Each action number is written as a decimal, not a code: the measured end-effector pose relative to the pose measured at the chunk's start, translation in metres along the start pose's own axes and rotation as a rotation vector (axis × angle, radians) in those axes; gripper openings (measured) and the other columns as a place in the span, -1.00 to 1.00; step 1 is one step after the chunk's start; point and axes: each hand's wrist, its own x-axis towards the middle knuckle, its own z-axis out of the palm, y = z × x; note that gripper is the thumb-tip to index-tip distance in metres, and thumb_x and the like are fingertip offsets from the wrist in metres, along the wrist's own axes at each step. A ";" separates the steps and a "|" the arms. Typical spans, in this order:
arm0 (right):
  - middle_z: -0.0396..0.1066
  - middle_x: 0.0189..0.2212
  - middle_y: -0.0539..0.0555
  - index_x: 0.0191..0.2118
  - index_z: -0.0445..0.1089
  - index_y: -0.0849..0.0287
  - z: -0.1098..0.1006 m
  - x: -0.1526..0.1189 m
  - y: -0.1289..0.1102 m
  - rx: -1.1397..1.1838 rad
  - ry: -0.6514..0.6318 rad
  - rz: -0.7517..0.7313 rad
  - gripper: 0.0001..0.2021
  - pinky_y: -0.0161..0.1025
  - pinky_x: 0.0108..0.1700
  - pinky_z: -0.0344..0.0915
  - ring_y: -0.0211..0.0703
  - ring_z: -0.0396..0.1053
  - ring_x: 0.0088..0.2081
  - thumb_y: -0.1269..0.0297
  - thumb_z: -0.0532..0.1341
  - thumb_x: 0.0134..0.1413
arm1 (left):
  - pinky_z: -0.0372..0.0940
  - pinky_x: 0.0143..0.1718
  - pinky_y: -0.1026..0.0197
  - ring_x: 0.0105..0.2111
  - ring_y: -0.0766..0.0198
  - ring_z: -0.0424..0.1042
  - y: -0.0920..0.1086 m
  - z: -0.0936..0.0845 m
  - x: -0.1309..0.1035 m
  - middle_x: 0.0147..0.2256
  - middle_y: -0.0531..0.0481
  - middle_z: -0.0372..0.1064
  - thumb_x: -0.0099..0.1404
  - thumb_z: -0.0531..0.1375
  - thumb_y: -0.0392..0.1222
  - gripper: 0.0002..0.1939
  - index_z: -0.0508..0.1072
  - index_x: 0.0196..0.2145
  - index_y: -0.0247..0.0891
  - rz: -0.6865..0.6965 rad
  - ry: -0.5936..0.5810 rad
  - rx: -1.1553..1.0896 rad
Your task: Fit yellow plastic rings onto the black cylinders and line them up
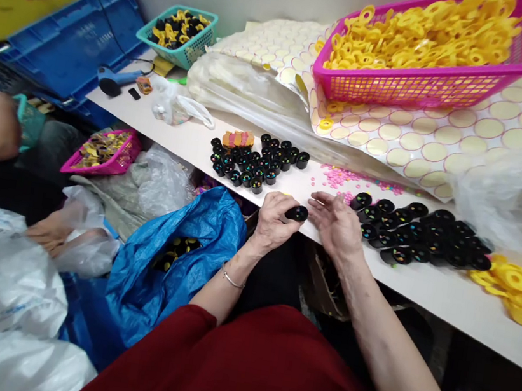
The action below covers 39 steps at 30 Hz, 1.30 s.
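A small black cup [297, 213] is gripped by my left hand [276, 218] at the front edge of the white table [331, 243]. Just right of it, my right hand [338, 226] has its fingers apart, and nothing shows in it. Left of my hands stands a group of black cups [248, 163] with small coloured bits inside. Another group of black cups [422, 233] stands to the right of my right hand. Pink beads [338, 176] lie scattered behind my hands.
Yellow rings fill a pink basket [400, 89] at the back right; more yellow pieces [520, 290] lie at right. A teal basket [191, 45] stands back left. A blue bag [134, 281] is below the table; a person's arm [3, 126] is far left.
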 end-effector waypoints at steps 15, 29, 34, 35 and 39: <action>0.47 -0.50 0.13 -0.50 0.40 0.17 0.006 -0.012 0.007 0.335 0.054 0.263 -0.49 -0.08 -0.26 0.43 0.01 0.46 -0.26 -0.26 0.14 -0.07 | 0.25 -0.22 0.14 -0.30 0.21 0.25 0.034 0.010 0.007 -0.26 -0.01 0.40 -0.01 0.14 -0.34 -0.73 0.51 -0.32 -0.21 0.033 -0.289 0.116; 0.50 -0.27 0.32 -0.28 0.43 0.31 0.005 -0.014 0.008 0.834 0.077 0.326 -0.31 -0.03 -0.03 0.39 0.01 0.44 -0.09 -0.28 -0.13 0.10 | 0.31 -0.19 0.22 -0.28 0.31 0.35 0.017 0.016 -0.010 -0.33 0.04 0.34 -0.06 0.19 -0.40 -0.68 0.53 -0.29 -0.20 -0.154 0.012 -0.258; 0.50 -0.31 0.29 -0.34 0.42 0.30 0.003 -0.012 0.009 0.822 0.134 0.248 -0.31 -0.03 0.00 0.37 -0.03 0.46 -0.16 -0.27 -0.14 0.11 | 0.32 -0.23 0.26 -0.30 0.34 0.35 0.022 0.021 -0.017 -0.34 0.04 0.32 -0.09 0.19 -0.42 -0.64 0.53 -0.27 -0.22 -0.223 0.053 -0.265; 0.50 -0.32 0.28 -0.36 0.41 0.29 0.003 -0.011 0.009 0.817 0.143 0.240 -0.31 -0.02 0.00 0.37 -0.04 0.47 -0.17 -0.27 -0.15 0.12 | 0.32 -0.25 0.27 -0.32 0.34 0.35 0.023 0.023 -0.018 -0.35 0.04 0.33 -0.08 0.19 -0.41 -0.65 0.52 -0.28 -0.23 -0.241 0.058 -0.280; 0.50 -0.35 0.24 -0.39 0.40 0.25 0.002 -0.008 0.009 0.808 0.162 0.220 -0.36 -0.01 0.00 0.37 -0.07 0.47 -0.19 -0.25 -0.11 0.12 | 0.32 -0.27 0.27 -0.36 0.35 0.36 0.028 0.028 -0.019 -0.40 0.05 0.36 -0.04 0.20 -0.38 -0.72 0.51 -0.30 -0.25 -0.307 0.080 -0.323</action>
